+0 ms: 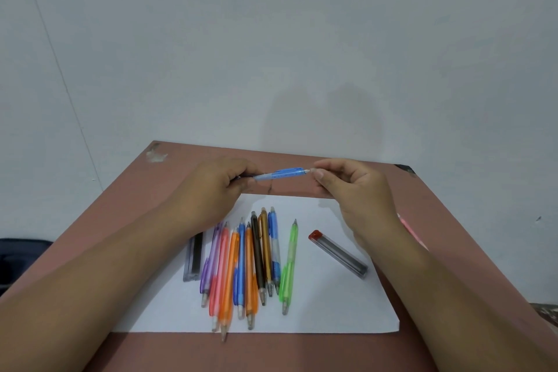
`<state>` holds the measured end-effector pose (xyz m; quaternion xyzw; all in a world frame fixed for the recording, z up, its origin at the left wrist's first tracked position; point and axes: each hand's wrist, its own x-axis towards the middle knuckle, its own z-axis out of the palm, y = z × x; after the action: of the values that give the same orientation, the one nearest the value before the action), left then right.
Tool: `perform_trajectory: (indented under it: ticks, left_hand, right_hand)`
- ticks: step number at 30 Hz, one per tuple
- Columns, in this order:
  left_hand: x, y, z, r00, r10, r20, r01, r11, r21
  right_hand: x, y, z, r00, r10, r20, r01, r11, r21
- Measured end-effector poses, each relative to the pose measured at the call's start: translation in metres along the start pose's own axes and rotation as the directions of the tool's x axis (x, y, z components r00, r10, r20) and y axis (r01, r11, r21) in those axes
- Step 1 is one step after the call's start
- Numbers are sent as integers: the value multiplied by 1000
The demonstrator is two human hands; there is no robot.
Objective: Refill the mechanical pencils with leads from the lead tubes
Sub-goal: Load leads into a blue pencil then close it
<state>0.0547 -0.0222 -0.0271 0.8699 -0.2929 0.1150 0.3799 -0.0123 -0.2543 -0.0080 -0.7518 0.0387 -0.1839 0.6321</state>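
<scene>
Nearest you, the brown table (302, 353) carries a white sheet of paper (332, 311), and most of the work lies on that sheet. A row of mechanical pencils (244, 266) sits side by side on it, packed close and partly overlapping: purple, pink, orange, blue, another orange, black, amber and a blue-and-clear one, their lengths running roughly away from you. The front orange pencil's end reaches just past the paper's near edge onto the table. A green pencil (289, 263) lies just to the right of the row, slightly apart from it. To the left of the row, touching the purple pencil's side or very near it, lies a dark lead tube (193, 257). To the right of the green pencil, well apart, a second lead tube with a red cap (339, 254) lies at a slant, cap end farther from you.

A pink object (410, 229) shows beside your right wrist, mostly hidden.

Farther out, above the far edge of the paper, your left hand (217, 187) curls around the tip end of a light blue pencil (279, 174), holding it nearly level in the air. Your right hand (353, 187) pinches the white end of that same pencil between thumb and fingertips. Behind the table stands a plain pale wall (271, 39).
</scene>
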Motion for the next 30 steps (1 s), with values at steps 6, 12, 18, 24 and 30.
perform_trajectory:
  ticks: [6, 12, 18, 24, 30]
  left_hand:
    - [-1, 2, -1, 1000, 18, -14, -18, 1000, 3]
    - [-2, 1, -1, 1000, 17, -5, -16, 999, 34]
    - [-1, -1, 0, 998, 52, -19, -51, 998, 49]
    - [-3, 4, -3, 996, 82, -42, -79, 995, 68]
    - [-14, 39, 12, 996, 80, -23, -81, 996, -40]
  right_hand:
    - [0, 1, 0, 1000, 1, 3, -1, 1000, -18]
    - [-1, 0, 0, 1000, 3, 3, -2, 998, -62]
    - [-4, -3, 1, 997, 62, 38, -61, 998, -34]
    - [-7, -6, 2, 995, 87, 50, -92, 991, 99]
    - [-11, -9, 17, 934, 234, 269, -350, 748, 565]
